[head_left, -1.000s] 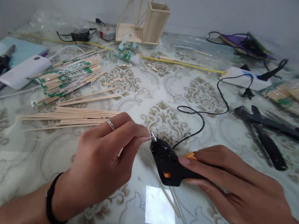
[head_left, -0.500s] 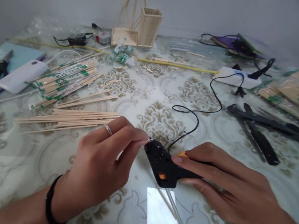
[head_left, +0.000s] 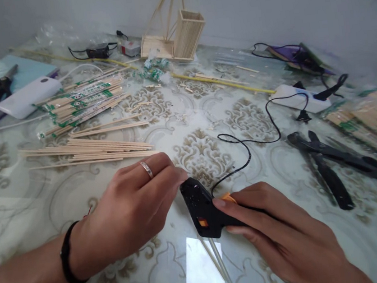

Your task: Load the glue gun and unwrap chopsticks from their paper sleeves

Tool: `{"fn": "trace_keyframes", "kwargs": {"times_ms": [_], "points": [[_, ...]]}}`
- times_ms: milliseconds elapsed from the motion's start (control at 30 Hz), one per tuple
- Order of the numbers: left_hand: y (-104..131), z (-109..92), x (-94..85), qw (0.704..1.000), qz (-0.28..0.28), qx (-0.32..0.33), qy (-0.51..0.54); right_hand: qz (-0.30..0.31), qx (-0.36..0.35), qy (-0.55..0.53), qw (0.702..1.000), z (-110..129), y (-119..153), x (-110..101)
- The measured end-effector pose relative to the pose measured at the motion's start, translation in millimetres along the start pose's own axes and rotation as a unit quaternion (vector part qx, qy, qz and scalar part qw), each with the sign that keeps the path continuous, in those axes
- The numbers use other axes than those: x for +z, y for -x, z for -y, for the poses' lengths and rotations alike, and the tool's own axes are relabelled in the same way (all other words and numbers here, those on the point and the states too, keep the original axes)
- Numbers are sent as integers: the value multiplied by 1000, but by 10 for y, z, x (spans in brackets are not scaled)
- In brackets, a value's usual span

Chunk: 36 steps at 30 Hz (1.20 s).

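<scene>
My right hand (head_left: 280, 231) grips a black glue gun (head_left: 203, 208) with an orange trigger, low over the patterned glass table (head_left: 207, 125). My left hand (head_left: 131, 211), with a ring and a black wristband, has its fingertips pinched together right at the gun's nozzle, which they hide; whatever is pinched there is too small to see. The gun's black cord (head_left: 250, 146) curls back to a white power strip (head_left: 301, 97). Two thin sticks (head_left: 217, 258) lie under the gun.
Loose bamboo sticks (head_left: 87, 150) and wrapped chopsticks (head_left: 82, 103) lie at left, near a white power bank (head_left: 28, 96). Black cutters (head_left: 327, 166) lie at right, with more stick bundles (head_left: 373, 120). A stick-built model (head_left: 179, 33) stands at the back.
The glue gun and both hands have shifted slightly left and lower. My left fingers now cover the nozzle tip that showed a second ago.
</scene>
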State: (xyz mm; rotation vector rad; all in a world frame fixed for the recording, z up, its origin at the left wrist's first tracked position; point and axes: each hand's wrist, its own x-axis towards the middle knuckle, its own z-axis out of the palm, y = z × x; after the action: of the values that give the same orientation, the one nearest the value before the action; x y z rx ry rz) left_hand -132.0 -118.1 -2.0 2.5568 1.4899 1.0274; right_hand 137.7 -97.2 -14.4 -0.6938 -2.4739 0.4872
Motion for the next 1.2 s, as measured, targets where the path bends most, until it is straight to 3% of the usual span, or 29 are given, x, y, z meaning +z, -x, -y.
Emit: {"fn": "trace_keyframes", "kwargs": {"times_ms": [533,700,1200], "points": [[-64,-16,-3,996,-28,-33,74,8,-10,-7,1000,-21,-21,34],[-71,-27,-3,991,-1,-57,117,19,-8,-12,1000,-21,4,55],[-8,-67,87,991,45,-37,119,10,1,0,1000,-17,13,71]]}}
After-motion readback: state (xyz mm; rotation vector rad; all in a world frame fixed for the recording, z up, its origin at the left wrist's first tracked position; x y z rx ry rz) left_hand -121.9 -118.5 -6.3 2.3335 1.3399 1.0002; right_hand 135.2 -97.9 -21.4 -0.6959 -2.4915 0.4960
